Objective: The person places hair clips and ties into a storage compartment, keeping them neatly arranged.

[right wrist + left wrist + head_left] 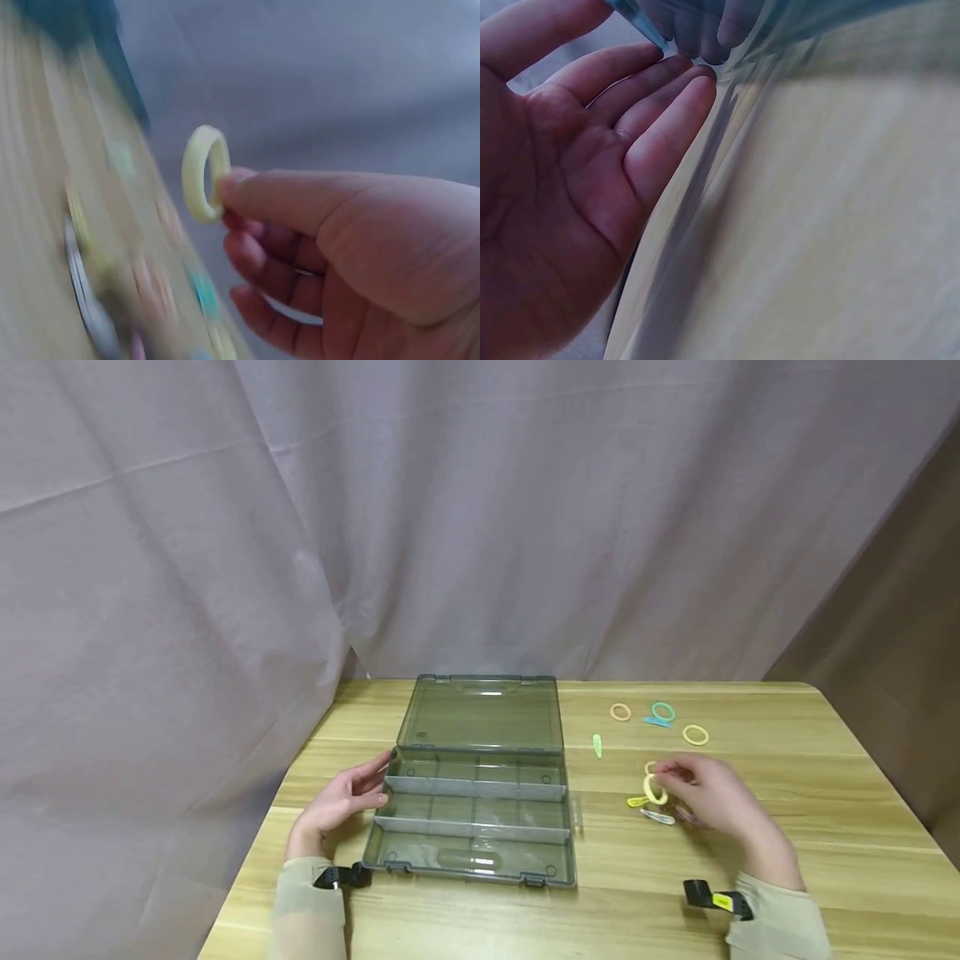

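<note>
In the head view my right hand [708, 793] pinches a pale yellow hair tie [656, 790] between thumb and fingertips. The right wrist view shows that hair tie [205, 174] tilted up on its edge, above the table. Under and beside this hand lie a yellow snap hair clip [637, 802], a whitish one [658, 817] and a pink one [687, 815], partly covered by the hand. My left hand [341, 797] rests at the left side of an open, see-through grey-green organizer box [472, 827]. Its thumb reaches the rim, and the fairly straight fingers [671, 124] touch the outer wall.
Further back lie an orange hair tie [620, 712], a green one [663, 712], a yellow one [696, 735], a blue hair clip [657, 722] and a green clip [597, 745]. The box lid [483, 714] lies folded back. Grey curtain [480, 527] hangs behind the table.
</note>
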`<state>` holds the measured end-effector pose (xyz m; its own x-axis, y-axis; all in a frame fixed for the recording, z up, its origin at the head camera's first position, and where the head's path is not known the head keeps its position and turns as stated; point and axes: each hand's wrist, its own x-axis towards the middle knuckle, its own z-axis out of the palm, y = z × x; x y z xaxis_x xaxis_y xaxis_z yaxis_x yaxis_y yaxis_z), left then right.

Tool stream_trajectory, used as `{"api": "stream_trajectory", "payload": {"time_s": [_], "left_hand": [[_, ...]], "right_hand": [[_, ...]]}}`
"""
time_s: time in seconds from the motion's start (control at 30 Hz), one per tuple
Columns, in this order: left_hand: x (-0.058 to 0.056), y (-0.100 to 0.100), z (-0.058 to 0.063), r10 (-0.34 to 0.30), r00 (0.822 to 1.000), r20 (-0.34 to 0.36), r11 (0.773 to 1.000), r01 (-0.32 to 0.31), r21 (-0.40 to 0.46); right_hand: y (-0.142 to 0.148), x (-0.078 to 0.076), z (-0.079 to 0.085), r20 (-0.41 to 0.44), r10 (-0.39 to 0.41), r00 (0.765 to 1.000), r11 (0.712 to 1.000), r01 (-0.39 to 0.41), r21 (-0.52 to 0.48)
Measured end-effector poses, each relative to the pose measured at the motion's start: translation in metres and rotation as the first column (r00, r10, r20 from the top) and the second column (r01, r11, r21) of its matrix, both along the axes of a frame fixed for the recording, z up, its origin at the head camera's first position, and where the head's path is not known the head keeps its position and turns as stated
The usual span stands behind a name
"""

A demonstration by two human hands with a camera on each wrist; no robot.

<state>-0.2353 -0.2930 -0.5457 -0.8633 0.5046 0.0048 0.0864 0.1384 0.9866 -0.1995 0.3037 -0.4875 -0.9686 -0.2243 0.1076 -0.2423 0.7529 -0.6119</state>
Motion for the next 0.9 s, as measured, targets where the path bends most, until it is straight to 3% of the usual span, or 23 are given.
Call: {"api": "stream_trajectory", "payload": {"time_s": [0.1,0.23,0.43,0.63,0.77,0.9], "left_hand": [[0.000,-0.001,0.001,0.004,1.000,0.000,1.000,-0.004,-0.001],[-0.001,0.000,0.002,0.007,1.000,-0.004,1.000,-0.007,-0.014],[-0.003,0.002,0.000,-0.001,1.000,0.006,1.000,0.001,-0.006],[-0.003,0.002,-0.002,-0.008,1.000,0.010,1.000,0.007,0.018],[-0.003,0.002,-0.002,-0.013,1.000,0.013,0.999,0.013,0.038],[-0.002,0.000,-0.003,-0.012,1.000,0.015,0.999,0.012,0.042]], "right_hand": [[-0.056,-0.019,0.013,-0.067,0.117,0.991,0.992,-0.120,-0.044],[-0.131,-0.045,0.023,-0.130,0.257,0.958,0.964,-0.263,-0.031],[-0.219,-0.075,0.020,-0.172,0.388,0.905,0.921,-0.372,0.119],[-0.268,-0.093,0.005,-0.186,0.470,0.863,0.870,-0.418,0.260],[-0.285,-0.101,0.001,-0.202,0.510,0.836,0.851,-0.456,0.261],[-0.298,-0.105,-0.003,-0.187,0.531,0.827,0.840,-0.484,0.246]]}}
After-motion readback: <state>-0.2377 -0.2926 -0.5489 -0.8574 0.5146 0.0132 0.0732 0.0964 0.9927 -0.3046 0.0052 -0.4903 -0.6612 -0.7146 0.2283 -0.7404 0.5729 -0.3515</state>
